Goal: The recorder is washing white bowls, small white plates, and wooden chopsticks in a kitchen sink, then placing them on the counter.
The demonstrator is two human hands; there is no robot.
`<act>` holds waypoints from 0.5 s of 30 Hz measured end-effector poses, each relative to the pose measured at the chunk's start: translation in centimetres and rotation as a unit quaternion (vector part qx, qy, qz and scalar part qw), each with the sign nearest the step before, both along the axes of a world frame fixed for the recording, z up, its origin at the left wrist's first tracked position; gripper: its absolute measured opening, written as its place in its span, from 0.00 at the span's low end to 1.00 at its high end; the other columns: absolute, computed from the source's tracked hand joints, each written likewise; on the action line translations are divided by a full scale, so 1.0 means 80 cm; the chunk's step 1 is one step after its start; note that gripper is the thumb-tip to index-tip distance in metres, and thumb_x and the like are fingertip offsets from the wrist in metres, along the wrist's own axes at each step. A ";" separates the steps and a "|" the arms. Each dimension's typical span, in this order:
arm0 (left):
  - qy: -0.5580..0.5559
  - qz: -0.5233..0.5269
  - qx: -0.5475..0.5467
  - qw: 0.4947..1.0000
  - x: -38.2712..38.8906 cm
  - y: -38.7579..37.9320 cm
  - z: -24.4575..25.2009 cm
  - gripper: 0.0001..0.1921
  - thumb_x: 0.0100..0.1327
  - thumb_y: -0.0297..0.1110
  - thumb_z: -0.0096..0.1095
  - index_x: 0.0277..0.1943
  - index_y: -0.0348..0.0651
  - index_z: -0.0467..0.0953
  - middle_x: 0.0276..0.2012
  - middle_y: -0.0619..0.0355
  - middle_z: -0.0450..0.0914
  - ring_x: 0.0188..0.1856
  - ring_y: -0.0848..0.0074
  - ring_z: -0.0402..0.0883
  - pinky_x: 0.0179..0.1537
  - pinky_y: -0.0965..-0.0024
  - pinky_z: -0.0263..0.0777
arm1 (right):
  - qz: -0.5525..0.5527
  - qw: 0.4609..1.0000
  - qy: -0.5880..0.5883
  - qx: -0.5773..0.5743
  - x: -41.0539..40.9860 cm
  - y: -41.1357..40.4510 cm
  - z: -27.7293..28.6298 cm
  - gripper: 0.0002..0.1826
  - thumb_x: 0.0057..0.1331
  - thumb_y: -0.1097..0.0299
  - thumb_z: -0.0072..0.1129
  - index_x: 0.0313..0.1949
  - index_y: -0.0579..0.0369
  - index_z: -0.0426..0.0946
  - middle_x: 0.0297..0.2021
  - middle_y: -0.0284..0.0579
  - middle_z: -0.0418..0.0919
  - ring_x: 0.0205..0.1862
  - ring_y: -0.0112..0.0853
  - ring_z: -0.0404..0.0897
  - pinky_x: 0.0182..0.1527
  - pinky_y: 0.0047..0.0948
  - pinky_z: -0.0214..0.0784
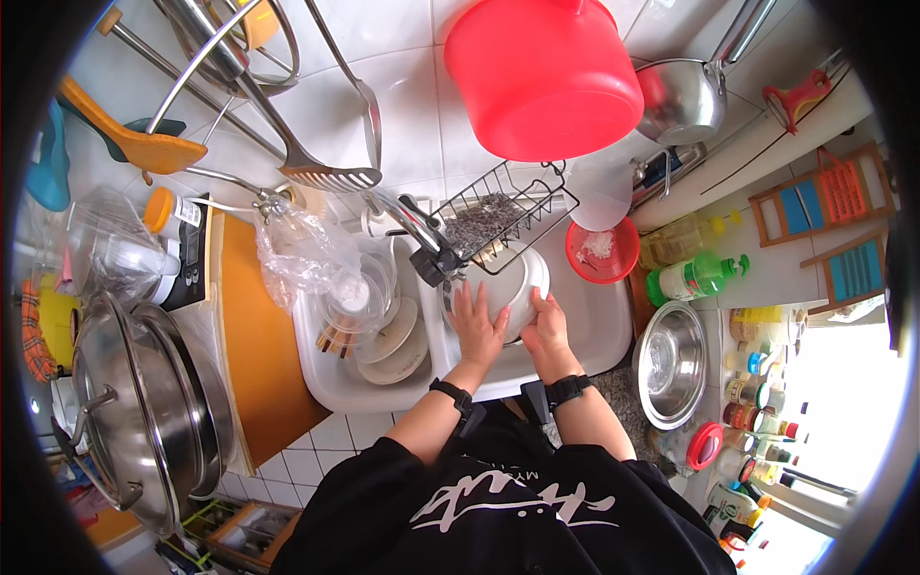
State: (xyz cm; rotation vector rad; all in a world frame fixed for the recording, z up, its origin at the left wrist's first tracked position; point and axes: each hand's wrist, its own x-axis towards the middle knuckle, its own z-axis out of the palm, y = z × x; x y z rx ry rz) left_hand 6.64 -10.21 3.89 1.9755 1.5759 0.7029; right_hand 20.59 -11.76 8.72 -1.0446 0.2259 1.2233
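A white bowl (514, 277) is held over the right basin of a white double sink (600, 338), under the faucet (430, 264). Its base seems to face up, though the hands hide part of it. My left hand (478, 323) lies along its near left side with the fingers spread against the surface. On the other side my right hand (548, 327) grips the bowl's edge, thumb toward me. In the left basin sit stacked white plates (394, 359), clear plastic lids (348, 287) and wooden chopsticks (338, 341).
A black wire rack (557, 194) with steel scourers (483, 219) overhangs the bowl. A red strainer (624, 262) stands at the sink's back right corner. Green detergent (683, 279) and a steel basin (672, 364) are at right. A large steel pot (144, 410) is at left; a red pot (546, 79) hangs behind.
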 end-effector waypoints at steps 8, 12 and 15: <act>-0.205 0.132 -0.104 0.964 -0.072 0.074 -0.079 0.33 0.84 0.55 0.51 0.76 0.34 0.70 0.74 0.38 0.73 0.78 0.48 0.68 0.79 0.49 0.58 | -0.038 0.997 0.049 -0.053 -0.010 0.007 -0.008 0.19 0.80 0.70 0.61 0.67 0.60 0.72 0.64 0.46 0.79 0.67 0.41 0.78 0.74 0.51 0.68; -0.430 0.247 -0.267 0.827 -0.092 0.099 -0.060 0.29 0.81 0.53 0.63 0.69 0.34 0.77 0.68 0.48 0.82 0.71 0.58 0.79 0.74 0.55 0.69 | 0.010 0.994 0.107 -0.024 0.016 -0.008 -0.043 0.19 0.79 0.69 0.63 0.65 0.61 0.73 0.63 0.44 0.80 0.68 0.38 0.77 0.75 0.49 0.66; -0.601 0.194 -0.460 0.624 -0.105 0.102 -0.046 0.26 0.79 0.49 0.67 0.68 0.38 0.79 0.66 0.53 0.85 0.66 0.62 0.83 0.71 0.55 0.73 | 0.048 0.989 0.138 0.016 0.032 -0.017 -0.066 0.20 0.79 0.67 0.64 0.65 0.61 0.74 0.63 0.45 0.81 0.68 0.40 0.78 0.78 0.48 0.65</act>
